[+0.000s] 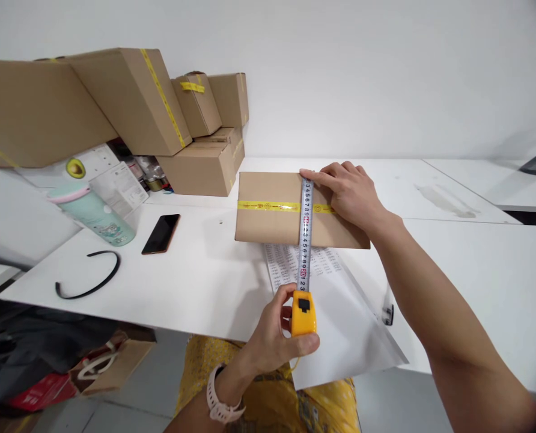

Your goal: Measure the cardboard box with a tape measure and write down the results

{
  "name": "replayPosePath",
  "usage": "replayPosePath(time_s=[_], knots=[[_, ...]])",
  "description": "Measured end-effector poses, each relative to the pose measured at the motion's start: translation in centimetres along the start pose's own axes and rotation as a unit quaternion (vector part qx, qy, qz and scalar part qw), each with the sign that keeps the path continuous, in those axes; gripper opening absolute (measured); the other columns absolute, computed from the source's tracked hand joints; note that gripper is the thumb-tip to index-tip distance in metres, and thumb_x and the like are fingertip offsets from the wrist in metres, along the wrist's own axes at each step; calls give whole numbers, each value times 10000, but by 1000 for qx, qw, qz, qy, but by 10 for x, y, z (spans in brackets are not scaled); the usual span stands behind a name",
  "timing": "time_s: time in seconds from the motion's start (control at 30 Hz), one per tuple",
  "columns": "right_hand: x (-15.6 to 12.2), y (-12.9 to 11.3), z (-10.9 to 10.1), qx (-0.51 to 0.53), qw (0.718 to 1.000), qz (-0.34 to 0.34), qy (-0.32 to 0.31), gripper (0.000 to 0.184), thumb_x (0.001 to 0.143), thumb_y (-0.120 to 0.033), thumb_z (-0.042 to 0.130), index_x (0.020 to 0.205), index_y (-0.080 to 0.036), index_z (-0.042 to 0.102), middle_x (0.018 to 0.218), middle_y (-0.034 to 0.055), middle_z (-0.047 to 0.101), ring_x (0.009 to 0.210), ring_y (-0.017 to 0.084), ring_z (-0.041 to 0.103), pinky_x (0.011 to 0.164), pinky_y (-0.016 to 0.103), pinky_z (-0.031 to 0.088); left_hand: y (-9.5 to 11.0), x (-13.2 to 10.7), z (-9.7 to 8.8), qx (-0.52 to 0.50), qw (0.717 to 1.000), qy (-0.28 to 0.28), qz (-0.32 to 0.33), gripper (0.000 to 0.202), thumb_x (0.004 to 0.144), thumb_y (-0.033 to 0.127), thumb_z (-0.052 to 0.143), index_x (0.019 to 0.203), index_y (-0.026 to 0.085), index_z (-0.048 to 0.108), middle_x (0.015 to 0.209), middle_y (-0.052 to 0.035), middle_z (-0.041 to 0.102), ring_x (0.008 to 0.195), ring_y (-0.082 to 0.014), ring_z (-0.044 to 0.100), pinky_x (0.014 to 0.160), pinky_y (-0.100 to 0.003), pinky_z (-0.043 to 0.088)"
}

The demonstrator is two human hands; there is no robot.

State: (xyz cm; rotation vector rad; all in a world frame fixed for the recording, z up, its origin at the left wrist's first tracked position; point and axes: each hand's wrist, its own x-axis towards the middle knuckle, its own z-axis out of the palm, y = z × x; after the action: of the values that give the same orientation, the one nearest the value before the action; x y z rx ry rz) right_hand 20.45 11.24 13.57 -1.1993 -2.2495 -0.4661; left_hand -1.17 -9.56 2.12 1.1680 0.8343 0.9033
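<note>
A yellow tape measure (304,322) is gripped in my left hand (272,331), close to the table's front edge. Its metal blade (304,240) runs away from me across the top of a cardboard box (268,225) sealed with yellow tape. At the box's far edge, my right hand (351,192) presses the blade's end with a fingertip, while its other fingers rest over the box's right part. Under the box's near side lies a printed paper sheet (335,319), which hangs over the table edge.
Several cardboard boxes (196,171) are stacked at the back left. A mint tumbler (101,216), a phone (161,233) and a black headband (112,273) lie on the white table (196,288). A clear pen-like item (387,310) is right of the paper.
</note>
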Motion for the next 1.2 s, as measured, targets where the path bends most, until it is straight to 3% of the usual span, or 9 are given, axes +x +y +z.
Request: replayPosePath(time_s=[0.37, 0.5, 0.73, 0.93, 1.03, 1.2], knots=[[-2, 1, 1, 3, 1000, -2, 0, 543, 1000, -280, 437, 1511, -442, 523, 1158, 100, 650, 972, 303, 474, 833, 451, 352, 0, 1, 3, 10, 1000, 5, -8, 745, 700, 381, 867, 1314, 247, 468, 1088, -46, 590, 890, -193, 621, 805, -367, 534], [-1, -1, 1, 13, 1000, 7, 3, 553, 997, -250, 417, 1501, -443, 538, 1141, 100, 653, 971, 306, 481, 839, 463, 351, 0, -1, 2, 14, 1000, 1, -5, 742, 709, 410, 868, 1319, 249, 477, 1098, -48, 592, 885, -191, 623, 787, -352, 527], [-2, -3, 0, 14, 1000, 7, 10, 500, 1035, -330, 339, 1468, -427, 569, 1108, 102, 649, 965, 302, 485, 848, 470, 372, -3, 1, 3, 12, 1000, 14, 6, 773, 693, 436, 886, 1331, 242, 495, 1142, -74, 608, 897, -193, 624, 794, -350, 539], [-10, -8, -4, 6, 998, 51, 22, 558, 1054, -459, 254, 1560, -329, 449, 1041, 102, 635, 971, 297, 500, 903, 484, 384, -22, -24, 10, -78, 996, -14, 32, 848, 637, 470, 904, 1342, 253, 485, 1301, -123, 577, 960, -230, 639, 802, -356, 558], [-19, -19, -10, -10, 999, 51, 12, 667, 991, -662, 355, 1550, -310, 448, 1134, 107, 622, 1052, 320, 504, 989, 521, 355, -36, -40, 11, -11, 999, -49, 16, 910, 579, 436, 923, 1354, 241, 488, 1207, -103, 609, 965, -239, 623, 809, -357, 550], [-46, -41, -18, -12, 999, 29, 22, 834, 892, -826, 406, 1547, -312, 445, 1220, 115, 609, 1118, 342, 503, 1059, 563, 309, -48, -45, 4, 191, 978, -83, 25, 994, 451, 421, 940, 1325, 198, 522, 1259, -123, 583, 1159, -335, 554, 1032, -479, 470]])
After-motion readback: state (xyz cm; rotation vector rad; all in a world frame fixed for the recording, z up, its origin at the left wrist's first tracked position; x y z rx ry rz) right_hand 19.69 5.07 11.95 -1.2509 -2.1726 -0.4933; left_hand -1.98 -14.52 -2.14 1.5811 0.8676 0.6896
